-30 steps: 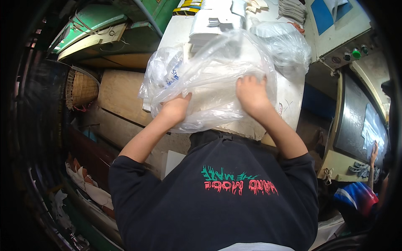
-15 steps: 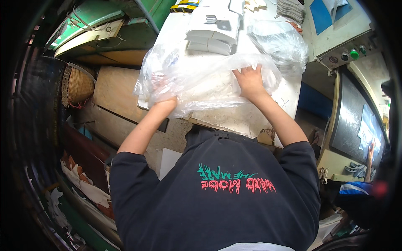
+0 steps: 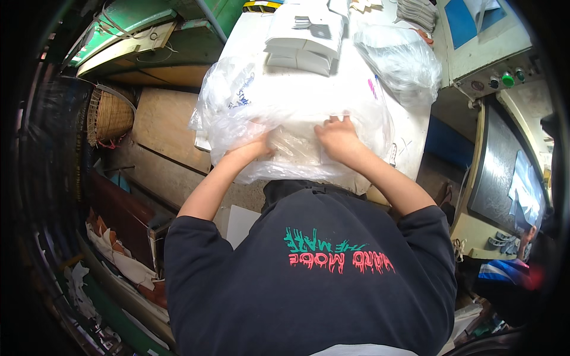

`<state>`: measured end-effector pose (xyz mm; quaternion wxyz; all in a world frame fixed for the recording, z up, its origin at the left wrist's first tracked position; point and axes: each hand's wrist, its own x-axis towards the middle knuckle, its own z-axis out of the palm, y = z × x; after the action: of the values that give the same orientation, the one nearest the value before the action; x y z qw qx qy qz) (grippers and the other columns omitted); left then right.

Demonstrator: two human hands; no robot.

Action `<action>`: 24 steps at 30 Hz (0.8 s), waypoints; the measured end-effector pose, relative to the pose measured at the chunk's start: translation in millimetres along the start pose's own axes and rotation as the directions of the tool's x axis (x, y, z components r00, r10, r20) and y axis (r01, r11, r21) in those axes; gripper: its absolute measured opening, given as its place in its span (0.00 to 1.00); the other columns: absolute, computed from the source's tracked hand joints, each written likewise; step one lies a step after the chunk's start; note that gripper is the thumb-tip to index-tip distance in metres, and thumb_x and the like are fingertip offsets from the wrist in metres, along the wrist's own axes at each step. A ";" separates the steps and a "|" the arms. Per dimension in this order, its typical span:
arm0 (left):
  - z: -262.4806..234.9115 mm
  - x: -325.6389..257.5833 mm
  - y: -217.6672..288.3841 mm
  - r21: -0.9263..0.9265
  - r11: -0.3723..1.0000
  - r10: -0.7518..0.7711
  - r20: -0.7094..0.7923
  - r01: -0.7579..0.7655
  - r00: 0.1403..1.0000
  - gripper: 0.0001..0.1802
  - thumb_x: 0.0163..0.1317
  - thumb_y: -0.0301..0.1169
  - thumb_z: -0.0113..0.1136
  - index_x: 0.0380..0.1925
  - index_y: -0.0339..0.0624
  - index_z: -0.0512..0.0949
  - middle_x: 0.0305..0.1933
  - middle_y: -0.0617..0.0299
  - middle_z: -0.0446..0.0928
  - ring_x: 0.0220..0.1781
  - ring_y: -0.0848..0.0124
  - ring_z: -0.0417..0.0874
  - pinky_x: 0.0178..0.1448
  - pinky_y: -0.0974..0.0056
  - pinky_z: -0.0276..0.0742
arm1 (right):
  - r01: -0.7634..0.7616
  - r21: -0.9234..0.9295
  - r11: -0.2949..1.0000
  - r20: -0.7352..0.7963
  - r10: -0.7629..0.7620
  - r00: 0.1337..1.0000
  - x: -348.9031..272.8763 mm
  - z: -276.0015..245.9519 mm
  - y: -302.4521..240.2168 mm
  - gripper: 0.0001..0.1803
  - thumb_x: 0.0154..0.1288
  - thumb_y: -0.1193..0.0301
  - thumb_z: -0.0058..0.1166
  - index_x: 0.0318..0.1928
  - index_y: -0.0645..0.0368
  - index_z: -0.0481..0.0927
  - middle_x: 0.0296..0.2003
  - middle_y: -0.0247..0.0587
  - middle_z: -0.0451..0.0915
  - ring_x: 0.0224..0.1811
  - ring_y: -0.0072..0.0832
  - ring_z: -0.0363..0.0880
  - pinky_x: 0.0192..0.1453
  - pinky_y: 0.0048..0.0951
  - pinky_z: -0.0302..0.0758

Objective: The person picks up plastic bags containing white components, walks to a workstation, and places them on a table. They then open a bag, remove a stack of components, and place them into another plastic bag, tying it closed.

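Observation:
A large clear plastic bag [image 3: 294, 146] is spread along the table's near edge, crumpled at its left end, with part of it hanging toward me. My left hand [image 3: 254, 146] reaches in at the bag's left part; film covers its fingers, so their grip cannot be made out. Bent fingers of my right hand [image 3: 338, 136] are closed on the film to the right of the middle, knuckles up. Beyond the bag stands a stack of white cut pieces [image 3: 300, 44], apart from both hands.
More clear bags [image 3: 401, 62] lie folded at the table's right side, near grey stacked pieces [image 3: 417, 13]. A machine panel with a green button [image 3: 507, 79] juts in at right. A wicker basket [image 3: 110, 115] stands at left. Another person's hand [image 3: 528, 235] is at far right.
Both hands have come nearer to me and closer together, drawing the plastic bag toward the table's near edge. My right hand has moved left and down along the film.

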<state>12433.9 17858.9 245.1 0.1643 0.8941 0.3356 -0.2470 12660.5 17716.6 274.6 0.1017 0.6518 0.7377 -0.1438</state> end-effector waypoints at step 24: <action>-141.2 -49.1 34.1 -0.935 0.226 0.541 -0.112 -0.273 0.834 0.20 0.82 0.40 0.48 0.59 0.36 0.77 0.63 0.48 0.79 0.68 0.63 0.79 0.70 0.62 0.72 | -0.213 0.380 0.900 0.438 0.028 0.899 -20.3 -36.2 -3.7 0.31 0.79 0.48 0.46 0.67 0.60 0.75 0.64 0.57 0.76 0.65 0.47 0.77 0.68 0.46 0.75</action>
<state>12471.9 17873.7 392.8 0.7360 0.6582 0.1447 -0.0650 12660.8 17709.7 315.7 0.1256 0.6571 0.6069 -0.4290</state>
